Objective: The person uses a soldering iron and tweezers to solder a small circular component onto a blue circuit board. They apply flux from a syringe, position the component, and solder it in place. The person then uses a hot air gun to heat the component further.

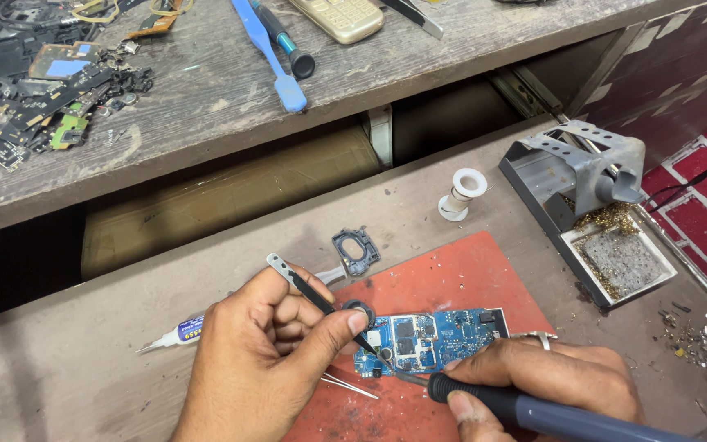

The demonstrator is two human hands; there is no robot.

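A small blue circuit board [435, 336] lies on a red mat [443, 286]. My left hand [263, 352] pinches black tweezers [321, 299], whose tips press a small round part onto the board's left end. My right hand [550, 381] grips a soldering iron [533, 409] with a grey-blue handle; its tip reaches the same spot on the board. A second pair of silver tweezers [349, 385] lies on the mat under my left hand.
A metal soldering iron stand [583, 164] with a sponge tray [623, 262] sits at the right. A white solder spool [461, 195], a grey plastic frame [356, 250] and a glue tube [177, 334] lie nearby. The upper shelf holds scrap boards [34, 90], a blue toothbrush [267, 53] and a beige phone [341, 16].
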